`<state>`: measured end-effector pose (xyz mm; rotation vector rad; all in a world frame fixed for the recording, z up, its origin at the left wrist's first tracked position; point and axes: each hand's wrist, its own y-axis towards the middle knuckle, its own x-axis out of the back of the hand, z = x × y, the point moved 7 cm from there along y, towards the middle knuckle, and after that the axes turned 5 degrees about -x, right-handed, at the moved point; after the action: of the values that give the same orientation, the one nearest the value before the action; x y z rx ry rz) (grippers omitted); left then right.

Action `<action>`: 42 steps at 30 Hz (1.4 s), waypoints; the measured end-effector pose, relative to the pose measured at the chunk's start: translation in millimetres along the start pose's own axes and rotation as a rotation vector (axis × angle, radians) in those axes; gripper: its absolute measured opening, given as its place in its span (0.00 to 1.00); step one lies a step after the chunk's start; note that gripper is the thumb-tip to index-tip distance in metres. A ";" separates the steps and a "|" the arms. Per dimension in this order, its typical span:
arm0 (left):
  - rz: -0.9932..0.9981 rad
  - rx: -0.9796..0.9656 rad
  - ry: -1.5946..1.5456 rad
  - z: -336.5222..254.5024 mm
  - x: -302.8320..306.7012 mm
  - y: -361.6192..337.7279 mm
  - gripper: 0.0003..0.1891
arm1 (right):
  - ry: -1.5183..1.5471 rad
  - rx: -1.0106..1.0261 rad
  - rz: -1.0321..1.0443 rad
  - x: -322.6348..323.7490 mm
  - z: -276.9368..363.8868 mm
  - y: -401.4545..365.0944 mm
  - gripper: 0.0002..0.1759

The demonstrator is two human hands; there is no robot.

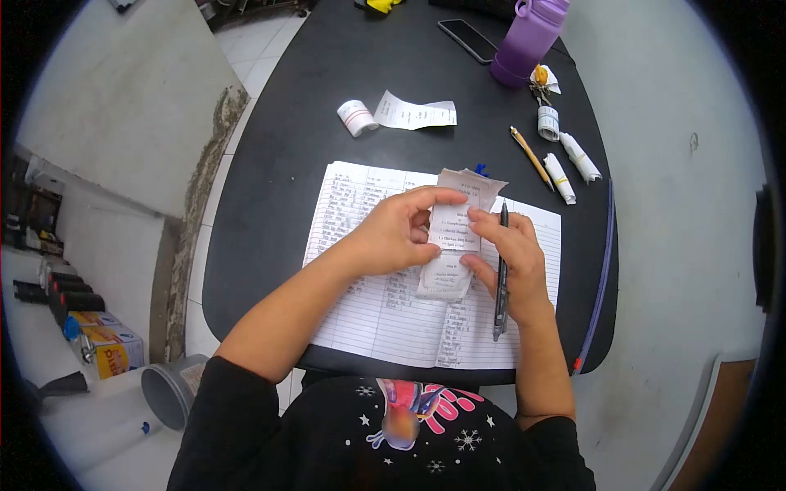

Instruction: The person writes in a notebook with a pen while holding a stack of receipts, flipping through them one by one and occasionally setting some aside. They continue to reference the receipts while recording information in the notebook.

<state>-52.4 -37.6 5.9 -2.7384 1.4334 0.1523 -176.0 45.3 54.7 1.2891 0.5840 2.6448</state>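
Note:
Printed paper receipts (454, 221) are held in a small stack above an open lined notebook (368, 327) with handwritten columns. My left hand (397, 233) grips the stack's left side, thumb and fingers bent around its edge. On the right side, my right hand (516, 258) pinches the same receipts. A black pen (501, 286) is also tucked in my right hand, its shaft pointing down over the page. Part of the notebook's writing is hidden beneath my hands and the receipts.
A rolled receipt (357, 119) and a curled receipt strip (417, 112) lie beyond the notebook on the black table (262, 204). To the right are a wooden pen (530, 157), paper rolls (580, 157), a purple bottle (528, 45) and a phone (468, 41). A grey bin (168, 397) stands lower left.

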 end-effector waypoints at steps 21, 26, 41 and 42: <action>0.026 0.002 -0.002 1.8 -4.6 -0.2 0.36 | -0.296 0.208 -0.019 -5.0 3.7 -7.0 0.13; 0.042 0.021 -0.014 12.0 -4.6 1.0 0.35 | 0.111 -0.105 -0.112 -3.2 -19.0 -7.7 0.05; -0.230 0.108 0.019 26.4 8.4 4.1 0.12 | 0.146 -0.167 -0.155 -11.6 -23.5 -12.7 0.13; -0.211 0.130 0.004 27.4 6.9 3.9 0.13 | 0.213 -0.249 -0.157 -12.1 -29.7 -14.5 0.12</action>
<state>-53.5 -43.1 -22.0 -2.7593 1.1024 0.0432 -192.3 46.7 23.5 0.8639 0.3493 2.6378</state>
